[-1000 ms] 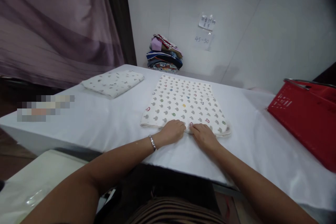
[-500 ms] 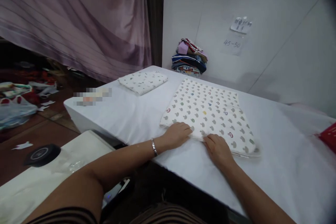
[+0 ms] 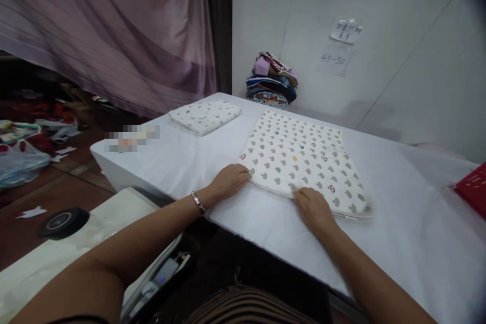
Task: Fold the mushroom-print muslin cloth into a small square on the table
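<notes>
A white cloth (image 3: 304, 157) printed with grey and coloured mushrooms lies folded flat on the white-covered table (image 3: 182, 162). At its near left corner, my left hand (image 3: 231, 181) is closed on the edge, fingers on top. My right hand (image 3: 313, 207) pinches the middle of the same near edge, its thumb hidden beneath or behind the fingers. Between the two hands the edge runs in a slight curve, with its layers showing. Farther back on the left lies another folded white cloth (image 3: 205, 116) with a small scattered print, apart from both hands.
A stack of folded fabrics (image 3: 271, 81) stands against the wall behind the table. A red object (image 3: 473, 190) sits at the right edge. On the left are a pale surface (image 3: 98, 233) with a black round object (image 3: 64, 221), and a plastic bag (image 3: 23, 162) on the floor.
My left hand has slid left along the near edge to the cloth's corner, widening the gap between my hands. My right hand keeps its place on the edge.
</notes>
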Demonstrator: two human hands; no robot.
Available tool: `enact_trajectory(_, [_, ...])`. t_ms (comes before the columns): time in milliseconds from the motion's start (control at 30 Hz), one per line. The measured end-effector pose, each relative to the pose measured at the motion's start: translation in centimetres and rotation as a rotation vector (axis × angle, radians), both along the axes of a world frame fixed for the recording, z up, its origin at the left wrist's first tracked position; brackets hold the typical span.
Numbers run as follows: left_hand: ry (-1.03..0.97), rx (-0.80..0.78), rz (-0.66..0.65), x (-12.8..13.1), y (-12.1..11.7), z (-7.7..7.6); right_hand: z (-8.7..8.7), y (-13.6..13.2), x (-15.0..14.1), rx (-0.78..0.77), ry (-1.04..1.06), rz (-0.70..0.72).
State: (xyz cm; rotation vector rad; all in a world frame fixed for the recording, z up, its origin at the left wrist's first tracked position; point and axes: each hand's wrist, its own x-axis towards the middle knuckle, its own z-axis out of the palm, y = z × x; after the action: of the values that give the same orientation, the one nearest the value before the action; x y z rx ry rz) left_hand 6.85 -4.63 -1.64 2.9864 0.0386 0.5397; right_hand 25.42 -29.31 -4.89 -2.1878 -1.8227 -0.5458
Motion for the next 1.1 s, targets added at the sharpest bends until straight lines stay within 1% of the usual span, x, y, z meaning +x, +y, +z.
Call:
enact_trajectory(133, [-0.077, -0.009, 0.082, 0.5, -0.6, 0.1, 0.2, 0.0, -0.1, 0.016, 0.035, -0.001])
enact_trajectory(167, [-0.101, -0.015, 0.086, 0.6, -0.8, 0.0, 0.2, 0.0, -0.1, 0.018, 0.046, -0.003])
enact_trajectory(233, [-0.119, -0.016, 0.048, 0.9, -1.4, -0.1, 0.3, 0.1, -0.1, 0.016, 0.067, -0.012])
enact_trajectory(333, [-0.084, 0.009, -0.048, 1.3, -2.4, -0.4, 0.4, 0.1, -0.1, 0.019, 0.093, -0.027])
enact_trajectory(400, [-0.063, 0.013, -0.087, 1.5, -3.0, -0.5, 0.4, 0.1, -0.1, 0.021, 0.106, -0.028])
enact_trajectory(533, [-0.035, 0.023, -0.094, 1.9, -3.6, -0.4, 0.5, 0.0, -0.1, 0.024, 0.119, -0.035])
enact_trajectory(633, [-0.028, 0.088, -0.078, 2.3, -3.7, -0.5, 0.4, 0.0, -0.1, 0.035, 0.123, -0.038])
enact_trajectory(733, [-0.031, 0.141, -0.088, 2.4, -3.7, -0.8, 0.5, 0.0, -0.1, 0.031, 0.134, -0.028])
enact_trajectory(833, [-0.045, 0.128, -0.102, 2.3, -3.7, -1.0, 0.5, 0.0, -0.1, 0.035, 0.139, -0.022])
enact_trajectory(900, [-0.068, 0.103, -0.08, 2.2, -3.7, -1.1, 0.6, 0.0, -0.2, 0.04, 0.143, -0.023])
enact_trajectory(1000, [-0.086, 0.053, -0.039, 2.2, -3.9, -0.8, 0.7, 0.0, -0.2, 0.037, 0.153, -0.027])
enact_trajectory(1100, [-0.052, 0.033, -0.03, 2.3, -4.1, -0.4, 0.6, 0.1, -0.2, 0.028, 0.156, -0.035])
